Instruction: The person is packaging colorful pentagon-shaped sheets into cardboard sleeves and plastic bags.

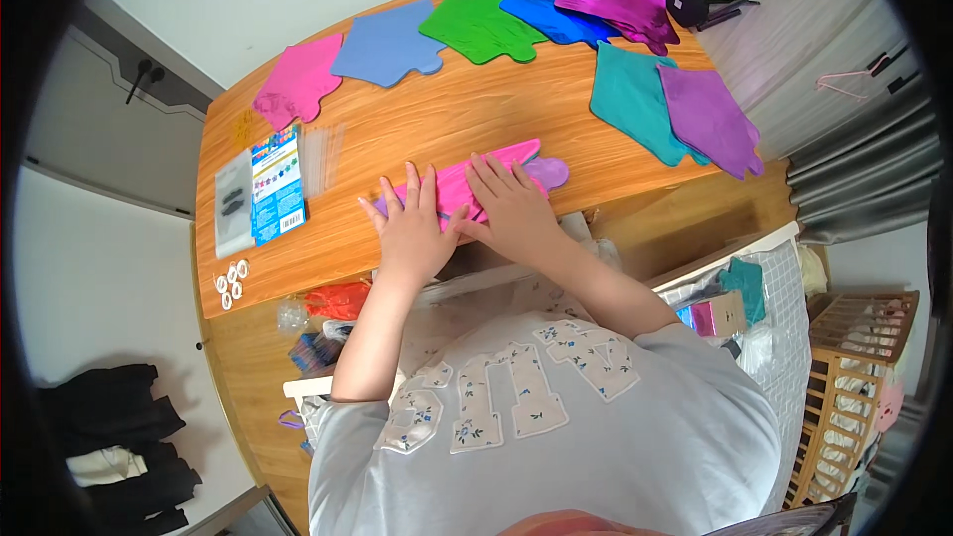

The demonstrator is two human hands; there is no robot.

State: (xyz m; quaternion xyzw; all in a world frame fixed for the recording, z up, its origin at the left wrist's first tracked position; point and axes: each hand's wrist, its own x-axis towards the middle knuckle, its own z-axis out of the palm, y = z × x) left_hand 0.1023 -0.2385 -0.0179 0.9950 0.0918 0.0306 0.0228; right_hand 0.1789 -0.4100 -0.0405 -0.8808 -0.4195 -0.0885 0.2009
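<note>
Both palms press down on a flat, folded stack of deflated foil balloons near the front edge of the table. The top one is a bright pink foil balloon (pixel 453 187), and a light purple foil balloon (pixel 550 174) peeks out at its right end. My left hand (pixel 411 231) lies on the left half with fingers spread. On the right half rests my right hand (pixel 510 210), also flat, its thumb close to the left thumb. Neither hand grips anything. What lies under the palms is hidden.
Along the far edge lie a pink (pixel 301 81), a light blue (pixel 389 42) and a green foil balloon (pixel 481 24), with several others curving rightward. A blue package (pixel 278 184), clear plastic sleeves (pixel 323 159) and white ribbon coils (pixel 231 283) occupy the left. A black tripod (pixel 687 2) stands far right.
</note>
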